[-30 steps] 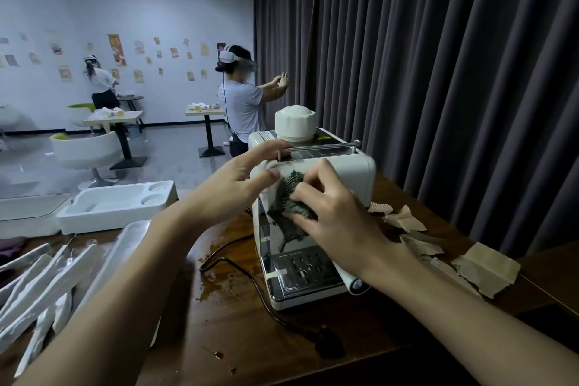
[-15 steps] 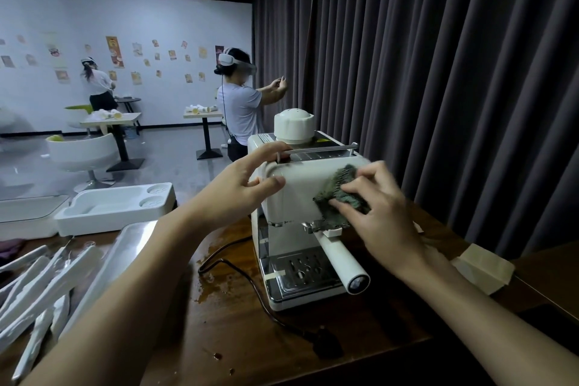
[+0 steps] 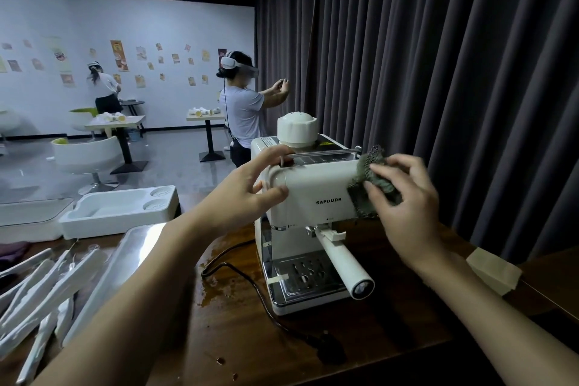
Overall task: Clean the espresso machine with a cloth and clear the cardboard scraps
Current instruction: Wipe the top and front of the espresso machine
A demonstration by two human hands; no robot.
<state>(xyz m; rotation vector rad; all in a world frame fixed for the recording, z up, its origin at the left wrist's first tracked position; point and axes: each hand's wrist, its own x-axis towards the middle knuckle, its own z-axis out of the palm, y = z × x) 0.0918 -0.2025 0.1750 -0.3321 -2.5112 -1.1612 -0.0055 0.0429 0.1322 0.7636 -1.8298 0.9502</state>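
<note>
While the left hand point(image 3: 247, 194) grips the espresso machine point(image 3: 313, 188) at its top left corner, thumb on the front, the right hand point(image 3: 407, 197) pins the cloth point(image 3: 360, 207) under bent fingers against the top right corner, farther right than half a second ago.

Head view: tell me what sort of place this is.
Probably a staged recording room set up like a café, not a working one: a person in a headset beside small tables, posters on a bare wall, and a dark curtain behind the espresso machine.
</note>
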